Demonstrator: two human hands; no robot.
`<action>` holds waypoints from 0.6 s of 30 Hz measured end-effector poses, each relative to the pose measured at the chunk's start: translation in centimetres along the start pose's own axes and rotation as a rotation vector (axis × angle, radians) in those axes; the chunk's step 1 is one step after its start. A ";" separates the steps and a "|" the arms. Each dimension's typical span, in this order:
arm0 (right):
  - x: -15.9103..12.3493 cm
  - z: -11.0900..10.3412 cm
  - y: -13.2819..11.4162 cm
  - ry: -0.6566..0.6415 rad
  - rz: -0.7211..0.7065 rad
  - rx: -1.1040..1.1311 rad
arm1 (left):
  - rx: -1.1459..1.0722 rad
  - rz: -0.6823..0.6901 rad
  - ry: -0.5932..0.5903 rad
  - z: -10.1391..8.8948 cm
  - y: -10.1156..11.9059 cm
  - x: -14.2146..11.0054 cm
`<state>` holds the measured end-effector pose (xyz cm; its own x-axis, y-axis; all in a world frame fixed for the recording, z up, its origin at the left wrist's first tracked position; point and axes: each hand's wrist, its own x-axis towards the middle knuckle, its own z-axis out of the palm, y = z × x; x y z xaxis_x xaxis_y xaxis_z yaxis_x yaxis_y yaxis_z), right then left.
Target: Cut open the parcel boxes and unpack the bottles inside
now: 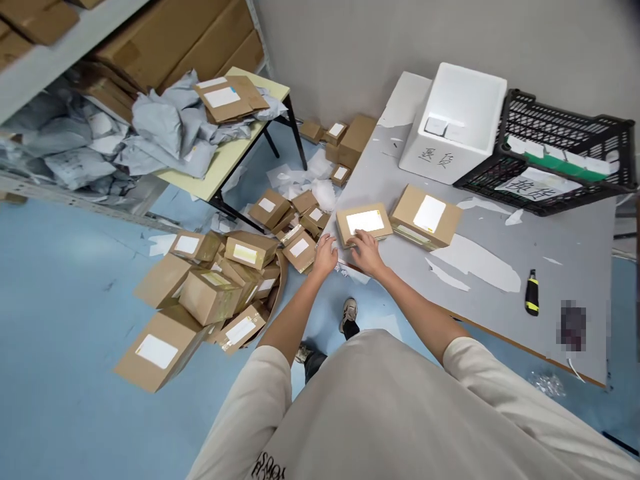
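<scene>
Small carton (365, 220) lies just beyond the right hand (368, 253), whose spread fingers touch its near edge; whether they grip cannot be told. Left hand (325, 255), fingers parted, seems empty beside it. Judged light, stiff, barely slippery; best held by opposite ends.

The right hand (368, 255) partly hides the smaller tabletop carton (367, 219).

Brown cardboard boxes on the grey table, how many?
2. A smaller white-labelled brown cardboard box at the right hand; a larger box just right of it. The black plastic crate may hide more.
</scene>
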<state>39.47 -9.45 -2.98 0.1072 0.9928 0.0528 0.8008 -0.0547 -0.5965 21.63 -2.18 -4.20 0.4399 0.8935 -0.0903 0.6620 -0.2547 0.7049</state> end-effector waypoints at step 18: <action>-5.0 22.9 -29.2 -0.448 -0.384 0.187 | 0.028 -0.468 0.368 -18.7 -22.8 -32.0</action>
<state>2.04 -10.41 -4.11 -0.4585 0.8883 -0.0260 0.6117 0.2942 -0.7343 -18.84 -18.03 -4.25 -0.1385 0.9812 -0.1342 0.7526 0.1923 0.6298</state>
